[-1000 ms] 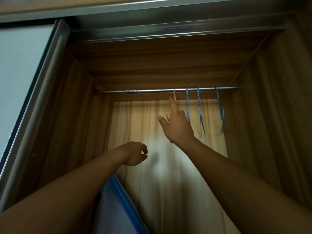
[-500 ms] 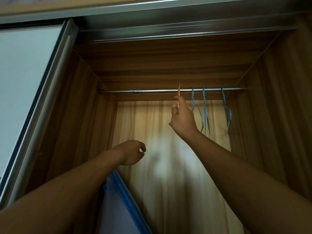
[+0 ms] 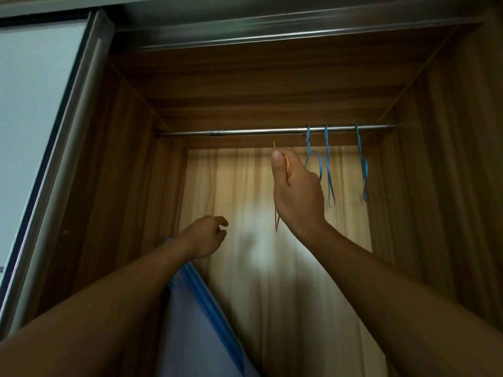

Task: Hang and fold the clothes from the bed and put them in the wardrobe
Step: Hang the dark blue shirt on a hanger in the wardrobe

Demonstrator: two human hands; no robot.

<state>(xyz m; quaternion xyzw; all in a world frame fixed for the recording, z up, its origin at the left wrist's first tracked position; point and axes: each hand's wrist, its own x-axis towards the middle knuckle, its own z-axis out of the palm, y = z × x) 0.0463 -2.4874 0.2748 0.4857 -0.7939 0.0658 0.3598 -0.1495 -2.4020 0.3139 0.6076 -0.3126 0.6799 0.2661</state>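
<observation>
Wardrobe (image 3: 449,186): rail (image 3: 258,131) carries three blue hangers (image 3: 328,170).
Right hand (image 3: 299,194): fingers curled round an orange hanger (image 3: 277,221), just below the rail.
Left hand (image 3: 204,238): fingers loosely curled, empty.

A thin orange wire hanger (image 3: 287,167) sits just right of centre frame, pinched in the right hand (image 3: 298,197) – its hook tip pokes up past the thumb, just below the rail (image 3: 272,131) and clear of it, and its lower wire trails beneath the palm. Three blue wire hangers (image 3: 328,170) hang on the right part of that metal rail, turned edge-on, two close together and one apart further right. The open wooden wardrobe (image 3: 272,85) fills the frame. At lower centre a pale lavender-blue garment (image 3: 190,322) with a brighter blue edge rises diagonally – its shape is unclear.
</observation>
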